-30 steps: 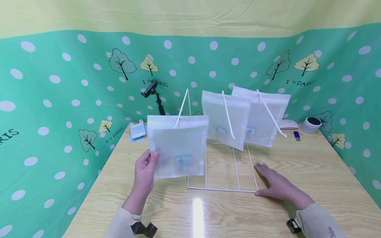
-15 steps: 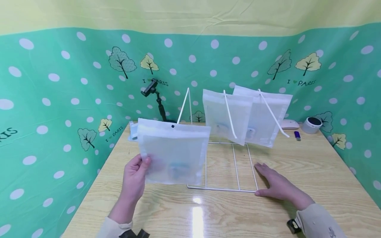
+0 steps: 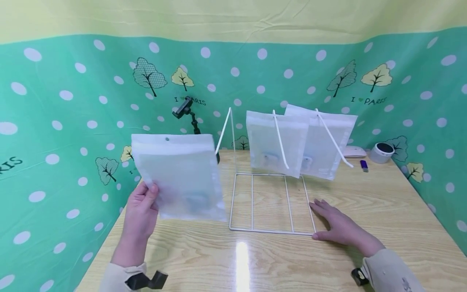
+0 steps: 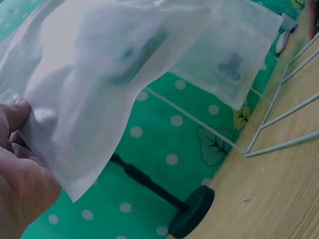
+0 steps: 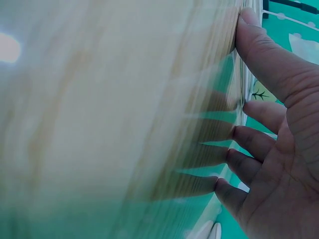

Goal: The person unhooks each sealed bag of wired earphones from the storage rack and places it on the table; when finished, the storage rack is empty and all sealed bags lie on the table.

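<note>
My left hand (image 3: pixel 141 211) pinches the left edge of a white translucent zip bag (image 3: pixel 182 178), which is held up off the table, left of the wire rack. A small hole shows in the bag's top strip, and a blurred bluish shape shows through it. The white wire rack (image 3: pixel 271 232) stands on the table with its left hook (image 3: pixel 223 130) bare. Two similar bags, a nearer one (image 3: pixel 266 138) and a farther one (image 3: pixel 324 142), hang from its other hooks. At the rack's right front corner my right hand (image 3: pixel 337 225) rests with fingers spread, thumb and fingertips touching the base.
A black phone stand (image 3: pixel 189 111) rises behind the held bag. At the back right are a white mouse (image 3: pixel 354 152), a purple USB stick (image 3: pixel 364 166) and a round silver speaker (image 3: pixel 382 153). A patterned green curtain (image 3: pixel 91 81) surrounds the wooden table (image 3: pixel 277 263).
The bag came off the left hook, and my left hand has carried it leftward. My right hand has stayed at the rack's corner.
</note>
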{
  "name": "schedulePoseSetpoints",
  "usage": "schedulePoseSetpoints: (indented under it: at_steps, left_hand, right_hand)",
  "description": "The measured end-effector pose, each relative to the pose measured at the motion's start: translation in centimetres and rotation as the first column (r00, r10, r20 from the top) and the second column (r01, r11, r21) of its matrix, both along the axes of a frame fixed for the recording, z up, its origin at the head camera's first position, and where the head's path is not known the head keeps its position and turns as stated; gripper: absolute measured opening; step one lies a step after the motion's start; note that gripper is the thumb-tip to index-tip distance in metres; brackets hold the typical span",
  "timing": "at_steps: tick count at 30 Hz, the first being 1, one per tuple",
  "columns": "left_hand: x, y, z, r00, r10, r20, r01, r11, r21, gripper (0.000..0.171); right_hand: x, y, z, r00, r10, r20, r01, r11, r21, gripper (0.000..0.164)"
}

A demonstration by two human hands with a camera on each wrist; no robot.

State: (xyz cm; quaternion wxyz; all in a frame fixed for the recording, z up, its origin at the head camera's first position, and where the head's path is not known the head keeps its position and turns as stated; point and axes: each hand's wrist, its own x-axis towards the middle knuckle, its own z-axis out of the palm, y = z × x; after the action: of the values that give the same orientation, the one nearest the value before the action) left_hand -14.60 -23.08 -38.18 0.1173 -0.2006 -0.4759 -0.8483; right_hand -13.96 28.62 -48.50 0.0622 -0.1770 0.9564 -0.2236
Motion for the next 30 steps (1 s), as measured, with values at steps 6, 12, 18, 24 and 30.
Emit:
schedulePoseSetpoints:
  at_steps: [6,12,18,24,30]
  left_hand:
    - [-0.8,-2.1,-1.2,0.999,-0.005,0.031,0.003,0.997,0.072,0.029]
    - [-1.6,-3.4,-3.2,0.969,0.083,0.233,-0.057,0.992,-0.117,0.029]
    - [-2.4,-4.1,-5.6,0.903,0.089,0.419,0.045,0.953,-0.3,0.023]
    - [-3.5,-3.8,-7.9,0.825,0.165,0.541,0.116,0.887,-0.448,0.02]
    - [-4.6,-2.7,-9.0,0.742,0.243,0.625,0.179,0.827,-0.534,0.053]
  right_hand:
    - [-0.1,-0.1,0.0,1.0,-0.003,0.01,0.002,1.0,0.005,0.098]
    - [-0.1,0.0,0.0,1.0,-0.005,0.009,0.004,1.0,0.018,0.098]
    - [-0.1,-0.1,0.2,1.0,-0.002,-0.002,0.002,1.0,0.016,0.096]
    - [0.1,-0.2,0.3,1.0,0.012,-0.017,-0.012,1.0,0.004,0.095]
    - [0.1,0.0,0.0,1.0,0.009,-0.011,-0.009,1.0,-0.006,0.095]
